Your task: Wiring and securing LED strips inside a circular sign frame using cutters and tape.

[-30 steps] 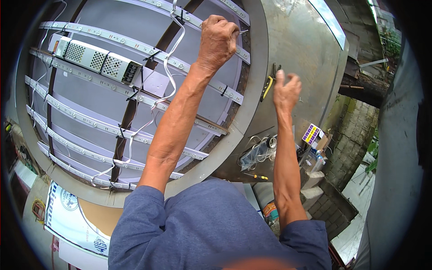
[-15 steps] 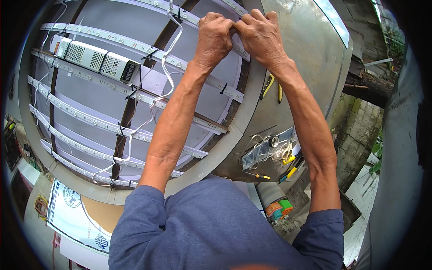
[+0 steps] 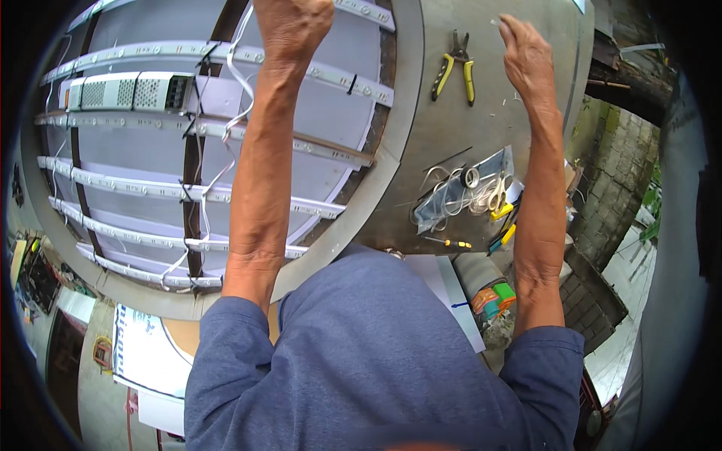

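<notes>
Clenching over LED strips (image 3: 325, 74), the left hand (image 3: 295, 28) hides any contents; the right hand's (image 3: 529, 66) grip is unclear.

left grip (image 3: 295, 28) over round frame (image 3: 408, 75) | right grip (image 3: 529, 64) over metal table (image 3: 444, 128) | yellow-handled pliers (image 3: 458, 56) between

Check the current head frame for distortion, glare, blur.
Head view: LED strips bow with the fisheye, corners fall to black; pale ground at right looks nearly washed out; orange patch on the lower edge is blurred; pliers look fairly sharp; left hand is cut by the upper edge.
</notes>
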Available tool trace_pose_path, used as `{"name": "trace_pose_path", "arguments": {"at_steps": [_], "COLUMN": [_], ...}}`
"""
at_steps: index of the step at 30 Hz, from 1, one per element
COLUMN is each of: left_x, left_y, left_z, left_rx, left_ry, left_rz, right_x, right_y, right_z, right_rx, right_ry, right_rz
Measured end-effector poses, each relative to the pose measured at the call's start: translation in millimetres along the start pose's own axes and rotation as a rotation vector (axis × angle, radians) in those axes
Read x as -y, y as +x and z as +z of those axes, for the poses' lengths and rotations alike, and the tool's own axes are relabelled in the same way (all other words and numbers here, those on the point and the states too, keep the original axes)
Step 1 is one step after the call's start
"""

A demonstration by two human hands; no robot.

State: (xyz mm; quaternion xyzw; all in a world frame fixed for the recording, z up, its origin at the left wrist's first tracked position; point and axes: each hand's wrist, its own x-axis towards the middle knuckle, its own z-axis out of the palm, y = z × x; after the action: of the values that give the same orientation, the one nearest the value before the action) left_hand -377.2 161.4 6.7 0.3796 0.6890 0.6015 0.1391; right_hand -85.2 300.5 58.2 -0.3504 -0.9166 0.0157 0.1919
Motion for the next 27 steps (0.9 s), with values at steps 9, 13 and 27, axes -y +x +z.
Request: {"name": "trace_pose_path", "arguments": {"at_steps": [9, 13, 27], "left_x": [-91.0, -93.3, -97.5], "left_y": [-93.5, -147.1, -286.2], "left_z": [-108.6, -163.4, -303.6], "left_rx": [-0.119, -0.016, -0.115], "left_ry": [-0.116, 0.038, 0.395], "left_rz": [-0.199, -0.122, -0.329], "right_x": [150.3, 195.8, 159.2], "right_y": [-23.2, -21.9, 21.2], "right_z": [-38.2, 6.0, 119.8], "right_rx": [0.164, 0.409, 0.797], "right_ry": [0.451, 0.429, 0.161], "right_rz": [-0.056, -0.284, 0.11]}}
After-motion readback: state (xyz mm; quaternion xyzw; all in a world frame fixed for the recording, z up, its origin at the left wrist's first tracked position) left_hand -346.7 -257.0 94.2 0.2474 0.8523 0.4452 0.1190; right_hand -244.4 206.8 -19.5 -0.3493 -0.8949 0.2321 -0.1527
